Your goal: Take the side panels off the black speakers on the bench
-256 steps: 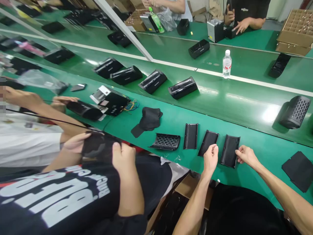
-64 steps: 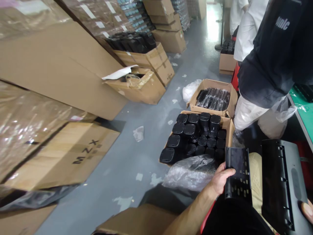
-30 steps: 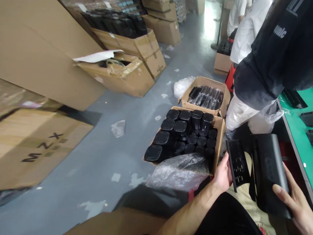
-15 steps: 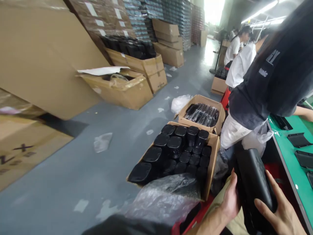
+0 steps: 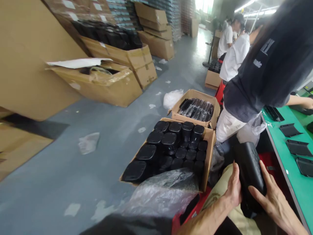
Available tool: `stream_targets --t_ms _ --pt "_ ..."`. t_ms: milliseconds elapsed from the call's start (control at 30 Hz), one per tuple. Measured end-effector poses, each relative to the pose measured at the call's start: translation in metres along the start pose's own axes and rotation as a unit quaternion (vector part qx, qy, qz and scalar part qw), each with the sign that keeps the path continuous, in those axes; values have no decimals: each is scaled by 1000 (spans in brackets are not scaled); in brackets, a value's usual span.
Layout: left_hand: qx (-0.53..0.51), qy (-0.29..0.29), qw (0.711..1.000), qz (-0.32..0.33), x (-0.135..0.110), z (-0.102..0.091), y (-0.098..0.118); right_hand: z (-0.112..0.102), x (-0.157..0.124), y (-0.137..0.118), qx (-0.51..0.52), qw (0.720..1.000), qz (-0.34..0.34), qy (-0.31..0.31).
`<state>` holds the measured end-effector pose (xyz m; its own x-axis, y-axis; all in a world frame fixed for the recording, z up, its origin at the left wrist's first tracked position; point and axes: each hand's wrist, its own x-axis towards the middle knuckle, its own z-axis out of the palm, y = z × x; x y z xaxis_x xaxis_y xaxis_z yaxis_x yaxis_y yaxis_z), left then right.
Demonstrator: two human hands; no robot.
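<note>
Between my two hands is a black plastic housing [image 5: 249,171], long with rounded edges and small holes near its upper end. My left hand [image 5: 234,189] presses along its left side, thumb upward. My right hand [image 5: 270,194] grips the right side, with the thumb across the near face and fingers along the edge. The housing is held tilted above my lap. Just left of my hands stands an open cardboard box [image 5: 210,160], packed with similar black housings [image 5: 169,139] standing on end. Clear plastic film [image 5: 163,194] drapes over its near corner.
Flat black panels [image 5: 297,147] lie on the green work table [image 5: 293,186] at right. A co-worker in a dark shirt [image 5: 264,75] stands ahead. Another box [image 5: 176,115] holds wrapped black parts. Larger cartons [image 5: 122,86] line the left, and plastic scraps [image 5: 88,143] lie on the floor.
My view has turned slightly right, so the surroundings shift left. The housing stays between both hands and is a little more upright. The co-worker's hand now shows over the table.
</note>
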<state>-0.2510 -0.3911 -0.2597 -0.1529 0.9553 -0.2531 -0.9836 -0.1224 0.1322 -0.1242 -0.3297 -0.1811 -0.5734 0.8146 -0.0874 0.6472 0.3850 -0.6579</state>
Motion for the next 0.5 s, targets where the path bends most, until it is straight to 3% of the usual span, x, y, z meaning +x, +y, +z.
stream_targets --t_ms 100,167,233,333,433,500 --pt "27 -46 998 -37 7 -3 9 -22 12 -17 32 997 26 -68" --pt "45 -71 996 -41 14 -5 17 -38 20 -22 72 988 33 -129" --pt "55 -77 995 -28 21 -6 23 -48 18 -19 104 983 21 -150" --pt "61 -34 997 17 29 -2 27 -37 -3 -4 140 989 -15 -38" --pt "76 11 996 52 31 6 23 2 -29 12 195 972 -33 123" --pt "93 16 993 66 31 13 19 26 -36 17 178 957 -48 222"
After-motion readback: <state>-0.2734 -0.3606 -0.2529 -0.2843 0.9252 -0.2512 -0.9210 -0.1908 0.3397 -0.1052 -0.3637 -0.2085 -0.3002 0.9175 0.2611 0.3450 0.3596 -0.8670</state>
